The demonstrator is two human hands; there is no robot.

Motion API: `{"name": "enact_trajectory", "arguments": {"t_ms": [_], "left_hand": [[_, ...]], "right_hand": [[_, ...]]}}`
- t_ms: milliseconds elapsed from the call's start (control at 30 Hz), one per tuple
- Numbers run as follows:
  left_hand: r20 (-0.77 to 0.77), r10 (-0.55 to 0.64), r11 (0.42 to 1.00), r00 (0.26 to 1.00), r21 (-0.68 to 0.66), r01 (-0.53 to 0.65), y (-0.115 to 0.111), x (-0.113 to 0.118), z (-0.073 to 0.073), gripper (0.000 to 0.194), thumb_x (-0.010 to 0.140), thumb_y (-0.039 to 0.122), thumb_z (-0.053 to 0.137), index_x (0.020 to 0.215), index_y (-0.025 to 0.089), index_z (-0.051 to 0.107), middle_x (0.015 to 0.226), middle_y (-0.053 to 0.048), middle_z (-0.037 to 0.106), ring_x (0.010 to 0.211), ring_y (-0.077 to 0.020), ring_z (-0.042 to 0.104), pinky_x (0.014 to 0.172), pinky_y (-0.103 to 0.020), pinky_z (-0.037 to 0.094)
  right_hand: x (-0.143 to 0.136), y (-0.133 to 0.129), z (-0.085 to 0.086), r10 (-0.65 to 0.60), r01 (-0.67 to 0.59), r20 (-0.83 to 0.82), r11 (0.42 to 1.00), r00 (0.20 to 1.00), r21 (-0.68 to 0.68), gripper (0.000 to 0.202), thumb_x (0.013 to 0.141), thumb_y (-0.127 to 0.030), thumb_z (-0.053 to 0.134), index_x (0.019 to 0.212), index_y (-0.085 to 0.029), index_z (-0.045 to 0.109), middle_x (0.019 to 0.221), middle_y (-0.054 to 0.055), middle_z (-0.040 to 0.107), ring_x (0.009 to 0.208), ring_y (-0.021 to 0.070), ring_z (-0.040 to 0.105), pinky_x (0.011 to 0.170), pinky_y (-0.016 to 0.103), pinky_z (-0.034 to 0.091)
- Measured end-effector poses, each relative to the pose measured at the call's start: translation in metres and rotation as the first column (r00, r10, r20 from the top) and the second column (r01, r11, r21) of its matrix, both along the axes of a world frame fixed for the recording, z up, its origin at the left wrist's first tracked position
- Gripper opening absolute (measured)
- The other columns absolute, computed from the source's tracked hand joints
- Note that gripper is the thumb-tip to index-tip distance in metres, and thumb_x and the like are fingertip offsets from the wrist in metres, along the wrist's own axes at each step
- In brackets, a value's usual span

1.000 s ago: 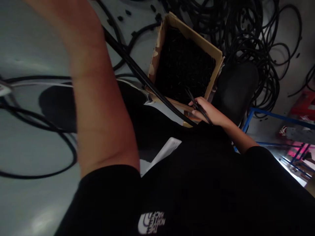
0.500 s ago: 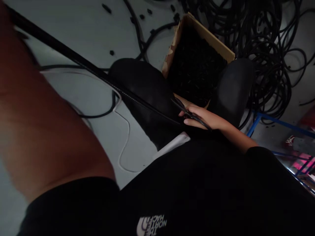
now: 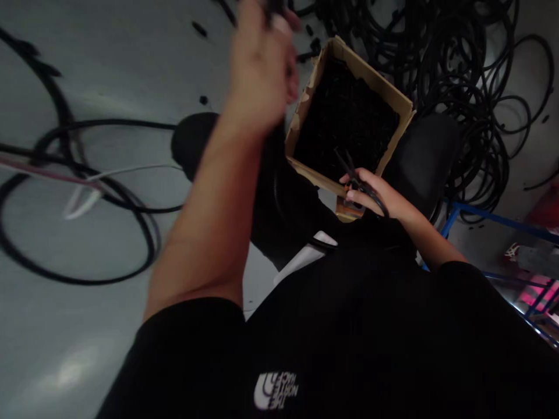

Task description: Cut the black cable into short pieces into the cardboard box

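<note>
My left hand [image 3: 268, 70] is raised near the top centre, its fingers wrapped round a black cable [image 3: 276, 7], part of which shows at the top edge; motion blurs it. My right hand [image 3: 371, 195] grips a dark scissor-like cutting tool [image 3: 356, 177], with its slim jaws spread over the near rim of a cardboard box [image 3: 388, 87]. Many short black pieces [image 3: 349, 116] fill the box, which stands between my knees. Across my lap lies a white strip [image 3: 305, 256], with a thin black piece over its upper end.
Tangled black cables [image 3: 458, 87] cover the floor at the upper right. A wide loop of black cable [image 3: 78, 282] and a pale cord [image 3: 131, 169] lie at the left. A blue metal frame [image 3: 502, 218] stands at the right. Small black bits [image 3: 203, 100] are scattered on the floor.
My left forearm has swung from the far left to the upper centre. The long taut cable no longer crosses my left knee. My right hand has moved slightly towards the box, and the tool's jaws now stand apart.
</note>
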State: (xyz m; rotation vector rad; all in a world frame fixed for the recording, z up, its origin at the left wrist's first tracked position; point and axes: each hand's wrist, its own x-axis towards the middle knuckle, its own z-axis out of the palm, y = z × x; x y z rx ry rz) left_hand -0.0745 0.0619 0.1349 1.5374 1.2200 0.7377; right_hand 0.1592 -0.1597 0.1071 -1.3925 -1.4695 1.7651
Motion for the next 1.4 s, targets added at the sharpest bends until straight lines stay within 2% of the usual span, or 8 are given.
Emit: {"name": "enact_trajectory", "arguments": {"t_ms": [133,300,400,567,667,767,967,1400], "left_hand": [[0.048,-0.137,0.958,0.989,-0.248,0.145,-0.028,0.049,-0.001,0.026,0.136,0.03,0.044,0.146,0.031,0.068,0.09,0.004,0.057,0.06,-0.0183,0.048,0.058,-0.034,0.04],[-0.073,-0.133,0.865,0.988,-0.495,0.08,-0.003,0.048,-0.033,0.018,0.133,0.032,0.057,0.118,0.029,0.067,0.077,0.008,0.051,0.067,-0.0176,0.04,0.075,-0.032,0.051],[-0.081,-0.085,0.888,0.993,-0.459,0.038,0.02,0.027,-0.054,0.014,0.124,0.026,0.063,0.111,0.03,0.062,0.081,0.005,0.057,0.072,-0.0188,0.046,0.086,-0.038,0.064],[-0.165,-0.053,0.974,0.985,-0.228,0.014,0.025,-0.017,-0.054,0.042,0.127,0.045,0.048,0.163,0.032,0.063,0.101,-0.001,0.069,0.07,-0.02,0.054,0.091,-0.045,0.073],[-0.377,-0.13,0.986,0.917,-0.144,0.08,0.015,-0.029,-0.052,0.052,0.122,0.053,0.046,0.16,0.024,0.067,0.1,-0.005,0.065,0.077,-0.0269,0.064,0.105,-0.065,0.076],[-0.511,-0.244,0.945,0.824,-0.315,0.084,0.003,-0.026,-0.053,0.035,0.12,0.048,0.055,0.143,0.023,0.063,0.099,-0.008,0.068,0.094,-0.0382,0.08,0.117,-0.077,0.072],[-0.524,-0.396,0.894,0.754,-0.409,0.185,0.001,-0.006,-0.04,0.015,0.124,0.041,0.059,0.128,0.03,0.067,0.088,-0.004,0.071,0.115,-0.044,0.091,0.132,-0.072,0.067],[-0.287,-0.297,0.909,0.911,-0.377,0.177,-0.02,0.019,-0.053,0.022,0.13,0.042,0.059,0.113,0.028,0.058,0.099,-0.005,0.073,0.118,-0.0333,0.085,0.128,-0.053,0.067]], "right_hand": [[0.038,0.024,-0.001,-0.15,0.148,0.123,0.989,0.981,0.024,0.054,0.12,-0.066,0.084,0.151,-0.023,0.073,0.115,0.004,0.074,0.104,0.0231,0.081,0.097,0.038,0.075],[0.082,0.083,-0.016,-0.078,0.062,0.271,0.996,0.96,0.069,0.051,0.118,-0.063,0.087,0.143,-0.021,0.074,0.116,0.005,0.075,0.111,0.024,0.081,0.106,0.041,0.074],[0.096,0.12,-0.028,0.004,-0.059,0.384,0.99,0.923,0.131,0.044,0.111,-0.052,0.094,0.135,-0.018,0.076,0.128,0.009,0.078,0.125,0.0279,0.079,0.12,0.047,0.07],[0.084,0.155,-0.038,0.013,-0.046,0.402,0.996,0.915,0.073,0.023,0.119,-0.032,0.084,0.135,-0.017,0.076,0.12,0.005,0.081,0.112,0.0217,0.08,0.111,0.039,0.068],[0.079,0.162,-0.036,0.051,-0.045,0.312,0.999,0.949,-0.026,0.019,0.125,-0.025,0.077,0.14,-0.015,0.074,0.114,0.001,0.08,0.099,0.0147,0.078,0.095,0.027,0.064],[0.083,0.16,-0.039,0.045,-0.021,0.254,0.995,0.966,-0.099,0.022,0.129,-0.029,0.073,0.145,-0.014,0.073,0.119,0.001,0.082,0.099,0.012,0.079,0.09,0.023,0.063],[0.072,0.147,-0.055,0.046,-0.049,0.299,0.999,0.953,0.004,0.032,0.121,-0.04,0.083,0.139,-0.015,0.077,0.131,0.008,0.082,0.127,0.0261,0.081,0.124,0.049,0.07],[0.031,0.142,-0.061,0.128,-0.165,0.269,0.979,0.955,0.122,0.032,0.127,-0.044,0.074,0.145,-0.017,0.069,0.146,0.011,0.072,0.142,0.0302,0.072,0.135,0.054,0.064]]}}
